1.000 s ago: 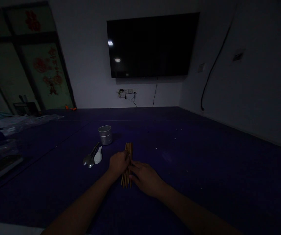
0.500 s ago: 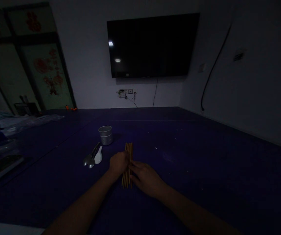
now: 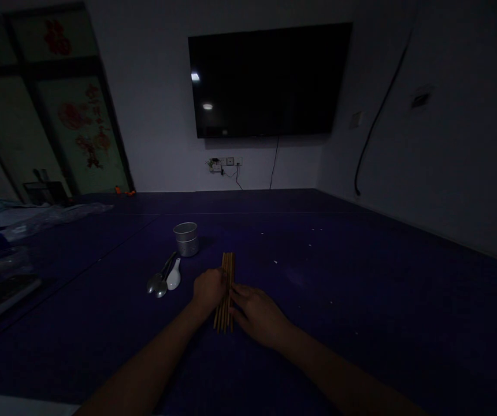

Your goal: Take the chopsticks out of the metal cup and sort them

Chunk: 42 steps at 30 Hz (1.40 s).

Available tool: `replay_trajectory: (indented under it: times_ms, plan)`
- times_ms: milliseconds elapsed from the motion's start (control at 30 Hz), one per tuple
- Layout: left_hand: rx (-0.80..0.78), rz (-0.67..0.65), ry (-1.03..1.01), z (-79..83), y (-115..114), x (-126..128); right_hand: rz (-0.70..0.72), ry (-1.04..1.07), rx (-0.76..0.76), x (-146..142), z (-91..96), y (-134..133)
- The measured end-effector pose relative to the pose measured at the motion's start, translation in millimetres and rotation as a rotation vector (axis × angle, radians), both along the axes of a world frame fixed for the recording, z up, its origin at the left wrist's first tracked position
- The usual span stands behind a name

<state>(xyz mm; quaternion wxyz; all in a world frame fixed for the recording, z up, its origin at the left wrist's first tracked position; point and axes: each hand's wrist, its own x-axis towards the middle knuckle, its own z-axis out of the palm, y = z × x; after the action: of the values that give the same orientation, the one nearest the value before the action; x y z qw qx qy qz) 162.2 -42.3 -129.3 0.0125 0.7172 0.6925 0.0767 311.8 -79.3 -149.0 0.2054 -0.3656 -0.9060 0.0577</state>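
Several wooden chopsticks (image 3: 223,316) lie side by side on the purple tabletop, pointing away from me, their near ends slightly fanned. My left hand (image 3: 209,289) is closed at the left side of the bundle, its fingers curled onto the chopsticks and partly hidden. From the right, my right hand (image 3: 257,315) touches the bundle with its fingertips, the fingers stretched out and the thumb apart. Left of the chopsticks are a white soup spoon (image 3: 174,276) and metal spoons (image 3: 156,283). Behind these stands a silver metal cup (image 3: 186,240), upright.
The purple table (image 3: 361,277) reaches to the wall, with small white scraps (image 3: 275,262) on its right half. At the left lie clear plastic wrapping (image 3: 58,215) and a dark flat object (image 3: 3,297). A television (image 3: 270,81) hangs on the wall.
The near ends of the chopsticks have spread slightly to the left. Both hands stay at the bundle with almost no movement; the cup and spoons are where they were.
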Motion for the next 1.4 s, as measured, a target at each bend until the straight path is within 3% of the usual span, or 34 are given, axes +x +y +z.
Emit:
replay_trajectory:
  times_ms: [500, 1033, 1233, 1400]
  plan:
    - [0.005, -0.011, -0.02, -1.9, 0.6, -0.2, 0.022, -0.003, 0.013, 1.1, -0.1, 1.4]
    - [0.023, -0.027, -0.024, -1.3, -1.5, 1.0, -0.083, -0.007, -0.022, -0.4, 7.0, -4.3]
    - [0.034, -0.026, -0.013, -2.4, -1.3, 0.9, -0.211, -0.033, -0.078, -1.1, 15.9, -7.0]
    - [0.041, -0.025, -0.009, -3.3, -1.3, 0.7, -0.191, -0.042, -0.065, -0.4, 16.5, -7.5]
